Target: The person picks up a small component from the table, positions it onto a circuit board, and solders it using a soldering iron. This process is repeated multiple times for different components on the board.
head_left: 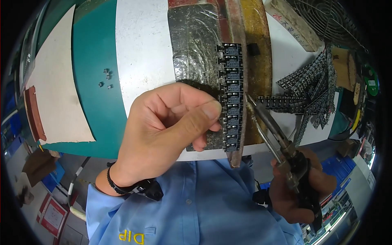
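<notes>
A long strip of small black circuit boards (233,85) lies upright in view along a worn reddish-brown rail (236,160). Each board carries a dark block-shaped part. My left hand (171,118) is closed, thumb and forefinger pinching the strip's left edge around its middle. From the right, my right hand (304,183) wraps around a soldering iron (271,122) with a black handle and a thin metal feed tube beside its shaft. The iron's tip is close to the strip's right edge; whether it touches cannot be told.
More board strips (314,94) lie in a tangled pile at the right. Behind them are a wooden block (296,24) and a round wire fan guard (326,18). Several tiny parts (107,74) sit on the green mat (96,45), beside a beige sheet (61,90).
</notes>
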### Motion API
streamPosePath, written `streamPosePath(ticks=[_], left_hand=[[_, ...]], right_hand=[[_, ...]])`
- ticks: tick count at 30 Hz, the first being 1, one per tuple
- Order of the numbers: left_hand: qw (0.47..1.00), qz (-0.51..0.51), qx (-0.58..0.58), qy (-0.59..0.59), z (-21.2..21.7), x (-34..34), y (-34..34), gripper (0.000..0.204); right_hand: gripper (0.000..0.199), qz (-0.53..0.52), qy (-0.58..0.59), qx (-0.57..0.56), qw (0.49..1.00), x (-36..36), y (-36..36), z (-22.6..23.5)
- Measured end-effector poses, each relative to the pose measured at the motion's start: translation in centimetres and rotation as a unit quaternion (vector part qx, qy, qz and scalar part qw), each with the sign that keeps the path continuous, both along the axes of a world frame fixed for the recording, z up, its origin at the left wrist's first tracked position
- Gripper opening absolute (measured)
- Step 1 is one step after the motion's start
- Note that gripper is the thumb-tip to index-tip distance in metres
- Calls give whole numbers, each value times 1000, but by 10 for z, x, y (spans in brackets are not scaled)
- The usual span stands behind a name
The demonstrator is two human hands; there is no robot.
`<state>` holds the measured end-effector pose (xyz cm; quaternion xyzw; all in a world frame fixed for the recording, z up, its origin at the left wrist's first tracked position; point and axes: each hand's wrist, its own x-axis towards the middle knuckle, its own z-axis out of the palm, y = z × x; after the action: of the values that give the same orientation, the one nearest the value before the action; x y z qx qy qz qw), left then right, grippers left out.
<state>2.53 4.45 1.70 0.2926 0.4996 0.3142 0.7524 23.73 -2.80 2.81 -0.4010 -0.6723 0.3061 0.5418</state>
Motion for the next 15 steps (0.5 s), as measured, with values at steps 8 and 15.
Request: streamPosePath(ticks=[8,15], left_hand=[[1000,-17,4,-11,-3,-2,-2,16],[1000,-20,0,-12,-5,-3,-3,17]], right_hand=[[49,4,-1,10,1000,-6,0,0],[46,6,0,19,1000,-23,6,-5]])
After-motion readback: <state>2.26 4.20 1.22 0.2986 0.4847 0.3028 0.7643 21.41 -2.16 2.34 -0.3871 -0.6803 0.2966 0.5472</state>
